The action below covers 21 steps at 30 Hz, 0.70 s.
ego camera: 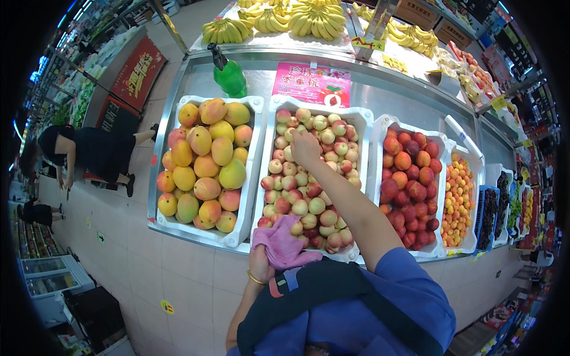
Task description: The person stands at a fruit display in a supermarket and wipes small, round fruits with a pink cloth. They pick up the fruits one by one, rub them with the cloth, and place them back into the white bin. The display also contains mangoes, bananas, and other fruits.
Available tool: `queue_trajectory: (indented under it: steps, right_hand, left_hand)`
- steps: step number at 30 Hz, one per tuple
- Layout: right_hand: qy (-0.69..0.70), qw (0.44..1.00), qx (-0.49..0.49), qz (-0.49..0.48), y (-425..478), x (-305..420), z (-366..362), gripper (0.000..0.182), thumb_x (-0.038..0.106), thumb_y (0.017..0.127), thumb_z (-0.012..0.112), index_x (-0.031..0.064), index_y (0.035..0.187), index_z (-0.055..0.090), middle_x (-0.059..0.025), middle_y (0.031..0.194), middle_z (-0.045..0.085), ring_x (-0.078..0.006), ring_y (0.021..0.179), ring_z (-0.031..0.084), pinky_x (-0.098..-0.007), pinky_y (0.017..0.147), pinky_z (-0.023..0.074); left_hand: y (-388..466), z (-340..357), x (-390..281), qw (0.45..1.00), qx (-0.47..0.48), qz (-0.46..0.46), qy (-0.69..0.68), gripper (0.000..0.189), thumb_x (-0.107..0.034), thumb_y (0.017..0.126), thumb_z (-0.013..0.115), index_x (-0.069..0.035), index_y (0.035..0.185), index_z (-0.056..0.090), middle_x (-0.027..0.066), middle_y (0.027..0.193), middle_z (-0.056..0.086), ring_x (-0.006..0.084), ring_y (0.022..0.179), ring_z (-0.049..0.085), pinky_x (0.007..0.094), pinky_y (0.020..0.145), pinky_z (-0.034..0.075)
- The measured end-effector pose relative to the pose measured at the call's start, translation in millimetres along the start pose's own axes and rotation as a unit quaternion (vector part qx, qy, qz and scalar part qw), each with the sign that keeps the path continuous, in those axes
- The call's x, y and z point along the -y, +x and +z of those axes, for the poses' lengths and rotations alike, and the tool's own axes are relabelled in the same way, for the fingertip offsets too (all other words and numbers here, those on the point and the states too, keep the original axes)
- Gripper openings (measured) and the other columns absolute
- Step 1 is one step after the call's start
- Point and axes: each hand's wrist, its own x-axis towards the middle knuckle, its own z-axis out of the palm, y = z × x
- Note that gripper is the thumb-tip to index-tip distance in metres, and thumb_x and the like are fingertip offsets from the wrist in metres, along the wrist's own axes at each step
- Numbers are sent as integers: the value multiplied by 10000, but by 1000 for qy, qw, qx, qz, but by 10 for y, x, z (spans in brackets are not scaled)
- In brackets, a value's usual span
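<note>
My left hand point(260, 263), with a gold-coloured bangle at the wrist, grips a bunched pink cloth point(281, 242) at the near edge of a white foam crate point(363, 151). Pale red-and-cream nectarines point(309, 190) fill that crate. Over its far half reaches my right hand point(305, 148), fingers bent down onto the fruit. A pale fruit lies at its fingertips, but whether they hold it is hidden. To the left, another foam crate point(254, 133) is heaped with yellow-red mangoes point(205, 165). Darker red nectarines point(410, 187) fill the crate on the right.
Behind the crates stand a green spray bottle point(230, 75) and a pink printed sign point(307, 85). Bananas point(317, 20) lie on the raised back shelf. Small orange fruits point(457, 200) and grapes point(487, 218) continue rightward. At left, a person point(95, 149) bends in the aisle.
</note>
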Motion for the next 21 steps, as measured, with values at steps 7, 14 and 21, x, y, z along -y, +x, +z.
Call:
queue_trajectory:
  steps: [7,14,21]
  right_hand:
    - [-78,989,118,-46,355,-143,52,445,104,871,541,149,1311,491,-193,1073,574,-365,1014,603,-468,844,509]
    - [313,946,78,30,31,-306,-110,468,35,843,613,92,1273,438,-168,1139,589,-281,1013,618,-382,844,517]
    - [726,660,151,118,-901,175,-872,569,-11,848,626,60,1354,376,-96,1175,572,-158,1051,597,-298,855,511]
  left_hand:
    - [-224,56,-108,998,23,-49,32,468,-95,961,475,9,1405,368,132,1386,471,240,1285,479,395,1095,386]
    - [-272,-55,-39,979,68,-35,187,434,-157,979,547,-1,1366,426,78,1298,520,159,1184,515,316,1017,425]
    - [-118,-143,78,978,-13,-1,210,377,-254,1027,479,3,1302,478,78,1220,560,166,1106,556,315,977,449]
